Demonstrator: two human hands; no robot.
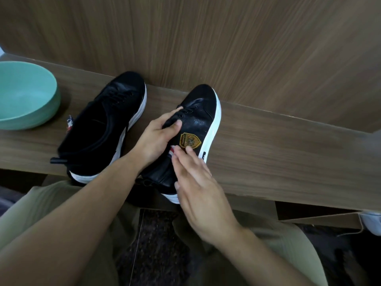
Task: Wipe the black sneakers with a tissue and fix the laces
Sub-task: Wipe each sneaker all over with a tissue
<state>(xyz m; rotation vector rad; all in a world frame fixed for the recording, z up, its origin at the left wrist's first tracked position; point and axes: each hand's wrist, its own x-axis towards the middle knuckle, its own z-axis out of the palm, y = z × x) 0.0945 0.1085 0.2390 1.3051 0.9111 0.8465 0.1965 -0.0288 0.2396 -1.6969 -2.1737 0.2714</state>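
Note:
Two black sneakers with white soles stand on a narrow wooden shelf [268, 153], toes pointing away from me. The left sneaker [107, 120] sits untouched, a black lace end trailing off its heel. The right sneaker [198, 120] carries a gold badge on its side. My left hand [158, 139] grips this right sneaker over its tongue and laces, thumb on the side. My right hand [195, 180] lies flat with fingers apart against the sneaker's outer side, just below the badge. No tissue is visible in either hand.
A mint green bowl [24, 96] stands at the shelf's left end. A wooden wall panel [226, 48] rises right behind the shelf. My knees in olive trousers [61, 203] are below the shelf edge, with dark floor between them.

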